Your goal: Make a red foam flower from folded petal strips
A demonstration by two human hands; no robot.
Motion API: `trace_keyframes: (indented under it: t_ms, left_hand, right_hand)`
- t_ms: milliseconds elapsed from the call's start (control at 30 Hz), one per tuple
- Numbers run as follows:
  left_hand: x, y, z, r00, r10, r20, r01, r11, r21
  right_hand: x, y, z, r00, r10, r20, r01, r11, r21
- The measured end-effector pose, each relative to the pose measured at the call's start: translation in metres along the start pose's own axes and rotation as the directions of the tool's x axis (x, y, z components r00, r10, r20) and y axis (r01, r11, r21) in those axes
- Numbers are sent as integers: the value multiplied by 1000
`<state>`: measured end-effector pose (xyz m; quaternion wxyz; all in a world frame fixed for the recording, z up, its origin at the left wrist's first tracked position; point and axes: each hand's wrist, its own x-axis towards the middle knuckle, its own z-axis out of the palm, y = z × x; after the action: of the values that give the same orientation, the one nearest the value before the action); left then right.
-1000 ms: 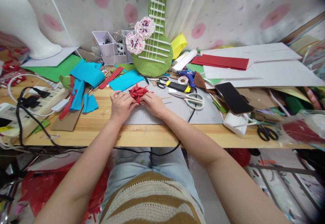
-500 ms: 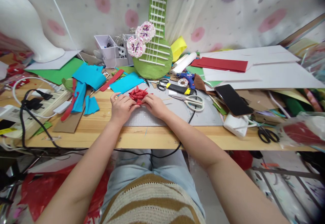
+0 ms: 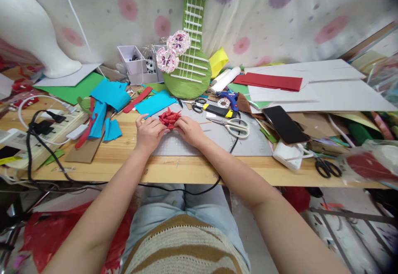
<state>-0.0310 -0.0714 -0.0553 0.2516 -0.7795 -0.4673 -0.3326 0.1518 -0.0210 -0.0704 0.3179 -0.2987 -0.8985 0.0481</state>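
Observation:
A small red folded-paper piece [image 3: 169,117] with spiky points sits at the far edge of a grey cutting mat [image 3: 211,139] on the wooden table [image 3: 192,168]. My left hand [image 3: 149,133] pinches its left side with curled fingers. My right hand [image 3: 189,129] grips its right side, fingers closed on the paper. Both wrists rest on the mat.
White-handled scissors [image 3: 231,125], a blue glue gun [image 3: 228,96], a black phone [image 3: 281,124] and black scissors [image 3: 326,168] lie to the right. Blue paper scraps [image 3: 108,100] and a power strip [image 3: 46,129] lie left. A green paper guitar [image 3: 188,50] leans on the wall behind.
Both hands have stayed on the red paper piece, with the fingers shifting slightly around it. The view has tilted a little, so the desk sits lower in the picture.

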Motion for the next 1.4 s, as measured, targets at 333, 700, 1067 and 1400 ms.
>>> trace_keyframes:
  t_ms: [333,700,1067,1400]
  left_hand:
    - [1,2,-1,993,-109,38,109,994,-11]
    - [0,1,1,994,-79,73,83,995,-51]
    - [0,1,3,987,-127,103,135,988,-80]
    - [-1,-1,7,990,-93,103,100,993,-65]
  right_hand:
    - [0,-2,-5,999,-11,34,12,999,-41]
    - [-1,-3,-8,999,19,40,-17,999,-42]
    - [-2,0,-9,996,42,81,-36,997,-67]
    - [-3,-1,-12,991,86,105,-80,995,-56]
